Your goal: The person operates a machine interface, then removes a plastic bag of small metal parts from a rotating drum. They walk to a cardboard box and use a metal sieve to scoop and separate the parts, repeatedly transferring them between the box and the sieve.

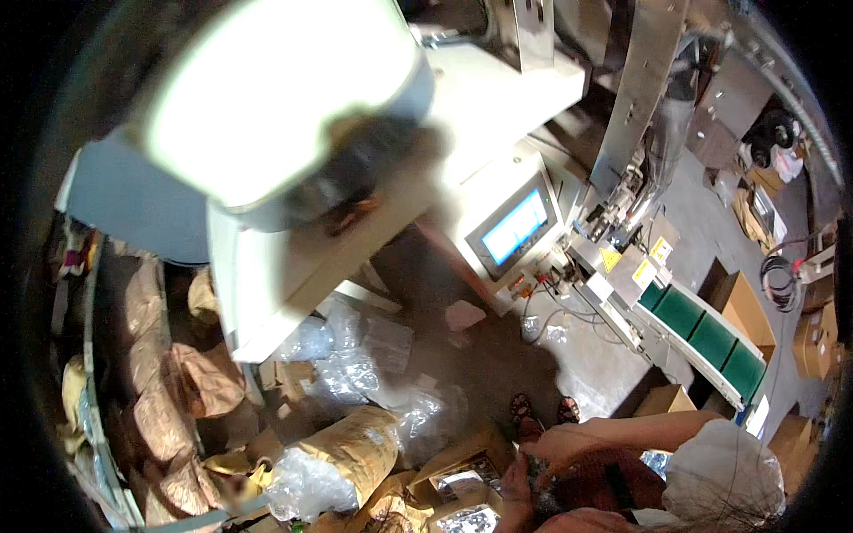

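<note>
Near, right of centre, the left hand (515, 489) and right hand (538, 442) are close together beside a small, blurred greyish item (538, 465); whether the fingers grip it, I cannot tell. Left lie 1 open carton (453, 457) and 1 brown sack (369, 449); far right, 1 green conveyor belt (709, 338).

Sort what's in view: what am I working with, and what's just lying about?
Probably in use:
your bare hands, close together; what they hold is unclear
open brown cardboard box, just left of them

Apparently just lying about:
large tan paper sack
crumpled clear plastic bags
flat pale-pink scrap
</note>
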A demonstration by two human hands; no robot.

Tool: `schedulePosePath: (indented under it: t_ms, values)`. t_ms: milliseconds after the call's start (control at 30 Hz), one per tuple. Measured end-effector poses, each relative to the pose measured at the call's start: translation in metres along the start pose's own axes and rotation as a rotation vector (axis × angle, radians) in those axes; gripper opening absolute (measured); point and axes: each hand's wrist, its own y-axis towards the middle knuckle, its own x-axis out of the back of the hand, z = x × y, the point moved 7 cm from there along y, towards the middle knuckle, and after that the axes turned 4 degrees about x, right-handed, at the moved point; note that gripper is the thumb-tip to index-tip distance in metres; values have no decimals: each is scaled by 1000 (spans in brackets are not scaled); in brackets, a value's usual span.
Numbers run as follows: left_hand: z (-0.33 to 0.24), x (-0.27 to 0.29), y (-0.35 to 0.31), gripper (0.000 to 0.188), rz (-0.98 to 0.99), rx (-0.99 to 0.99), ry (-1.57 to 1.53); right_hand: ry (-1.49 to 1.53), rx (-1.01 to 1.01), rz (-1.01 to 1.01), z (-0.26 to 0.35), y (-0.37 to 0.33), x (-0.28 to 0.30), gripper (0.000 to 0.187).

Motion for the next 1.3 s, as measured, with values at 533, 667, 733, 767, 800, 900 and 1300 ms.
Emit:
schedulePosePath:
  t_ms: [533,667,733,767,800,900,1300]
  values:
    - [-284,16,-350,32,-4,-1143,102,445,748,-1005,261,-220,101,55]
    - [-303,4,-408,27,-16,-1289,254,303,745,-958,301,-231,95,56]
    - [-317,6,-427,22,-71,-1278,365,380,765,-855,317,-229,95,52]
    - [-324,8,-434,20,-93,-1269,425,294,770,-859,324,-232,101,40]
    - [-332,9,-446,19,-113,-1340,482,139,766,-888,339,-240,108,35]
    - [-355,15,-480,15,-173,-1685,760,-328,719,-1027,407,-255,125,18]
    - [-577,100,-594,23,263,-1880,423,-1693,1094,-1513,639,-254,231,11]
